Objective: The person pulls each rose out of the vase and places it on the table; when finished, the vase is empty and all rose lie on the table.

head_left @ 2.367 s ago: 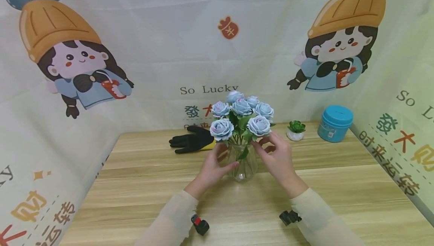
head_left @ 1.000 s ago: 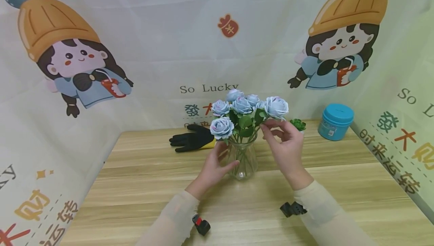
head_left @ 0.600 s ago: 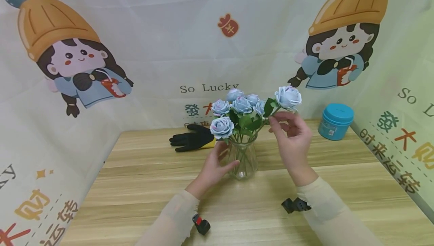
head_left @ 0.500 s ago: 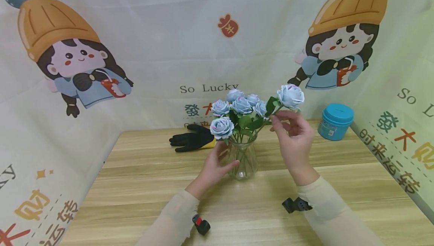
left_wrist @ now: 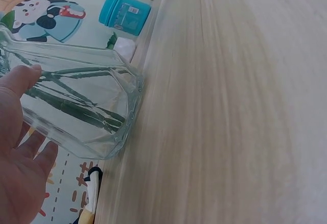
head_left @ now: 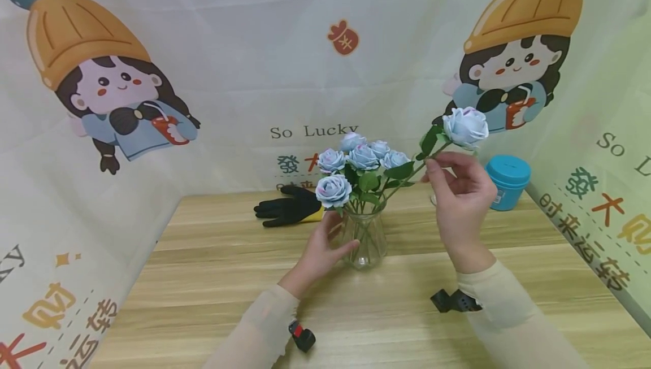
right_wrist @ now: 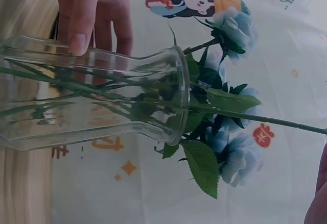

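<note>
A clear glass vase (head_left: 368, 247) stands upright on the wooden table, holding several pale blue artificial roses (head_left: 363, 157) with green leaves. My left hand (head_left: 317, 253) grips the vase's left side, its thumb across the front glass and the fingers behind. One rose (head_left: 465, 126) leans out to the upper right, its stem pinched between thumb and fingers of my right hand (head_left: 464, 205). In the right wrist view the stem (right_wrist: 276, 123) of that rose still runs down into the vase mouth. Green stems (left_wrist: 76, 106) cross inside the vase in the left wrist view.
Behind the vase to the left lies a black glove (head_left: 290, 208) with a yellow cuff. A blue lidded tub (head_left: 511, 179) stands at the back right. The small white succulent pot (left_wrist: 124, 48) is mostly hidden by my right hand in the head view. A printed cloth (head_left: 244, 75) walls the table.
My right hand has drawn one rose from the front right of the bunch, moving up and to the right with its stem. The left hand stays on the vase.
</note>
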Demonstrator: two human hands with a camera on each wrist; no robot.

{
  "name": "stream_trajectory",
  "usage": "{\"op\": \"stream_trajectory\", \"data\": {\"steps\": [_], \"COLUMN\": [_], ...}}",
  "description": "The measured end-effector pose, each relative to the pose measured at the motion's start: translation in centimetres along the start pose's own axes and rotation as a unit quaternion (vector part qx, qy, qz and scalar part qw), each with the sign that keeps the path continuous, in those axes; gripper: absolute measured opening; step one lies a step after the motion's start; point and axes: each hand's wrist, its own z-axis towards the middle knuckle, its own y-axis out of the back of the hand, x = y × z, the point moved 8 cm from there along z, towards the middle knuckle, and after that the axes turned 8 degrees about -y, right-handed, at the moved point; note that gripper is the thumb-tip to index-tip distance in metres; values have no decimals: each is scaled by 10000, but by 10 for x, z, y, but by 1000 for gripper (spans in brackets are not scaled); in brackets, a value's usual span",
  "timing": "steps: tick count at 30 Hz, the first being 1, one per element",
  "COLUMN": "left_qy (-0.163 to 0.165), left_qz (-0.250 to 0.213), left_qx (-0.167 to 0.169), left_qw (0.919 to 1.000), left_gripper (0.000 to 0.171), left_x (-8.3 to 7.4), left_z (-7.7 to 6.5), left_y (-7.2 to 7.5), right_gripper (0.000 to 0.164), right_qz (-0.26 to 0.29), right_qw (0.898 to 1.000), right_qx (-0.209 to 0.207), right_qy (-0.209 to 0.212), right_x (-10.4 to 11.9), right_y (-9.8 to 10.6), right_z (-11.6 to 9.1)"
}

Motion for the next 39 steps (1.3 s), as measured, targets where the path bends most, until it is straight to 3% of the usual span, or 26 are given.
{"op": "stream_trajectory", "data": {"steps": [12, 26, 32, 39], "left_qy": [42, -82, -98, -90], "left_qz": [46, -97, -81, 4], "left_qx": [2, -60, -71, -25], "left_qw": [10000, 9999, 9999, 10000], "left_gripper": [73, 71, 71, 70], "left_x": [1, -3, -3, -3], "left_z": [0, -1, -1, 0], "left_y": [0, 0, 1, 0], "right_gripper": [16, 8, 9, 13], "right_qz": [589, 687, 539, -346], "right_qw": [9974, 9947, 9972, 9989], "right_qx": [-403, -767, -508, 44], "right_qy": [118, 51, 44, -311], "right_x": [15, 28, 23, 8], "right_y": [12, 30, 32, 36], "right_z": [9, 19, 15, 8]}}
